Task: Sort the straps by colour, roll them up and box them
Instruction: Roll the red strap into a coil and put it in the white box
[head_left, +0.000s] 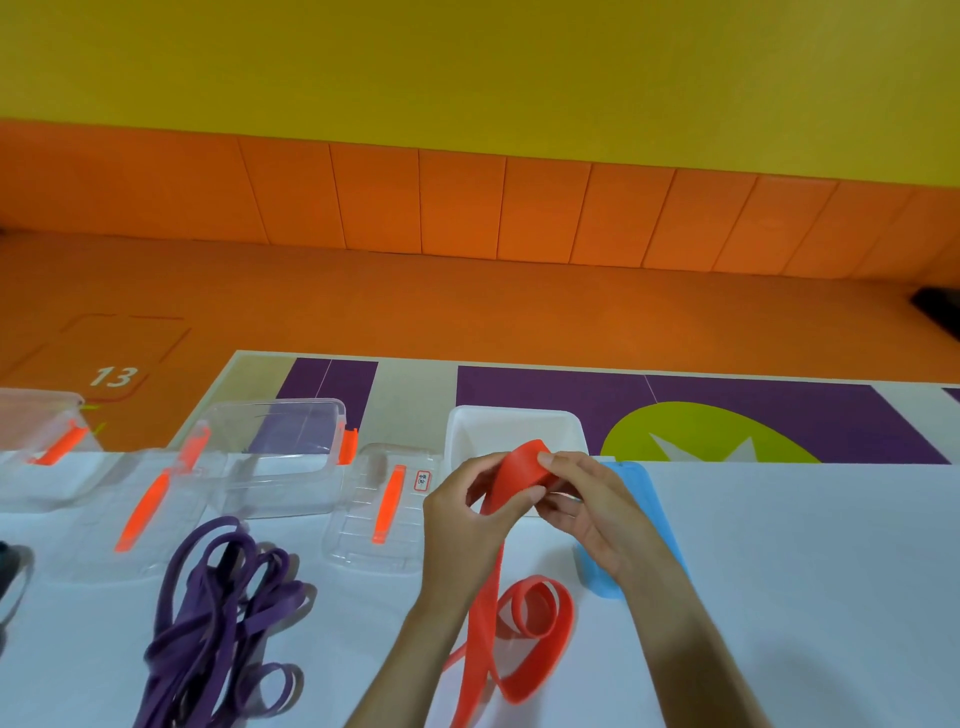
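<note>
So the red strap (524, 462) is up in the air between both hands, just in front of the white box (569, 431), and the top end is curled into a small coil. My guess is it's held up off the table (805, 571) so the loose length can hang and feed into the roll without snagging. That loose length drops straight down from the coil and ends in a floppy loop lying on the table near the front edge.

The left hand (467, 514) grips the strap from the left side, thumb and fingers curled round the band just under the coil. It looks like the hand that guides the tail in. The right hand (592, 514) has the coil itself, thumb on the top edge and fingers tucked beneath, so probably that one does the turning. Both forearms come up from the bottom of the view and the wrists angle in toward each other.

Further out, the purple straps (223, 597) lie in a tangled heap on the left, not rolled yet. Behind them sits an open clear box (280, 447), with a clear lid (384, 509) lying flat beside it. A blue lid (644, 519) lies on the table under the right wrist; I'd guess it belongs to the white box, which is likely where the red roll ends up.
</note>
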